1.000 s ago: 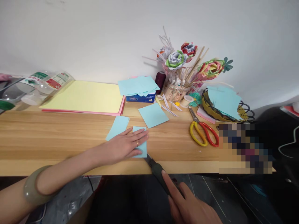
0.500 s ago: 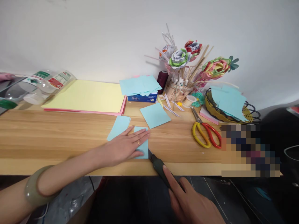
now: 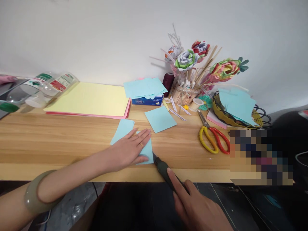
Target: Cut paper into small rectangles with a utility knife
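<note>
My left hand [image 3: 131, 149] lies flat, fingers stretched, over a light blue piece of paper [image 3: 146, 155] near the table's front edge. Part of that paper is hidden under the palm. In my right hand [image 3: 192, 202] is a dark utility knife [image 3: 163, 170], its index finger laid along the handle. The blade tip is at the paper's right edge, close to the lower right corner. Just beyond my left hand lie more blue pieces of paper [image 3: 122, 130]. Farther right rests a blue paper square [image 3: 160, 119].
Yellow, pink and red sheets [image 3: 91, 99] are stacked at the back left beside plastic bottles [image 3: 45, 85]. Blue papers top a tissue pack [image 3: 147, 101]. Paper flowers stand in a holder [image 3: 184, 94]. Scissors [image 3: 213, 134] and a basket [image 3: 218, 110] are at the right.
The paper under my left hand has turned slightly, its upper part shifting left along with the fingers. The knife stays by its right edge. The view has shifted a little.
</note>
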Available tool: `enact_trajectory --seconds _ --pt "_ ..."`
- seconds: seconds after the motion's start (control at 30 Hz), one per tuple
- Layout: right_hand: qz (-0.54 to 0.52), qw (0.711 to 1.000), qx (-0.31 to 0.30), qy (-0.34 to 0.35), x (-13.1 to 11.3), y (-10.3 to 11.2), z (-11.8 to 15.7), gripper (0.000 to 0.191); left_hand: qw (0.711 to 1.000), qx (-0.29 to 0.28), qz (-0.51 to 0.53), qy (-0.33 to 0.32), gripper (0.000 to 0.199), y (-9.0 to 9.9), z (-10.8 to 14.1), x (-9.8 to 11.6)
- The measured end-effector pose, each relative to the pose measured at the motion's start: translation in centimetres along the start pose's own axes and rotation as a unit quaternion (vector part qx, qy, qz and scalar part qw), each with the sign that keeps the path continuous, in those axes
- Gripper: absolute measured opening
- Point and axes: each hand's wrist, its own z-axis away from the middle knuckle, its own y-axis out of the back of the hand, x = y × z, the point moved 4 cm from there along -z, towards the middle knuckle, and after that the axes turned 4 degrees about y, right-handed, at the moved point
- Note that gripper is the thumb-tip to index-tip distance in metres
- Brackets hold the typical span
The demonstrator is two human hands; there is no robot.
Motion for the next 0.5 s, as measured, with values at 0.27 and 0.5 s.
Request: enact_trajectory --seconds 0.27,0.5 --pt "0.022 0.999 0.030 0.000 0.3 0.0 -0.9 0.049 1.000 -0.009 0.009 0.002 0.073 0.0 0.0 0.0" --pt "0.041 0.998 0.042 -0.017 0.5 0.3 -2.2 0.044 1.000 0.016 0.013 0.007 0.072 -0.3 0.1 0.0"
